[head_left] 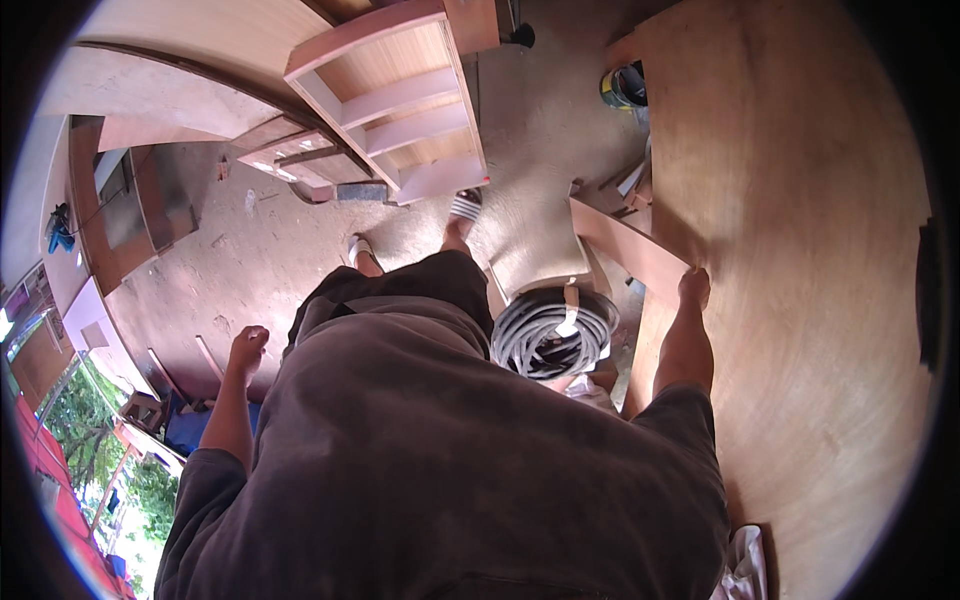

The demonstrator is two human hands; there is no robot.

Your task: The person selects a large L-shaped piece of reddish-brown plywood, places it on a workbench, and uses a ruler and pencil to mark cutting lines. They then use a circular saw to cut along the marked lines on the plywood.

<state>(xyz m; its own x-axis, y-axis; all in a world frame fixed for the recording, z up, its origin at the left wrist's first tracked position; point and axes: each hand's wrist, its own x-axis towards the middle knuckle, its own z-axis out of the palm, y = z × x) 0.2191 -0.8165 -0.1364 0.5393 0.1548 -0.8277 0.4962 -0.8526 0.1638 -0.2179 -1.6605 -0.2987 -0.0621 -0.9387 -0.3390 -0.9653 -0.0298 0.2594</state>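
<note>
My right hand (693, 288) grips one end of a flat wooden board (630, 243), beside the edge of a large plywood sheet (790, 260). The board reaches away from the hand toward the far left, over the floor. Out to my left side, my left hand (250, 348) hangs in the air with its fingers curled in. Nothing shows in it, and it touches nothing.
A wooden shelf unit (420, 132) stands ahead of my feet, with leaning panels (160, 95) to its left. A coil of dark hose (512, 335) lies near my right side. Farther off are scrap wood pieces (632, 186) and a dark bucket (612, 90).
</note>
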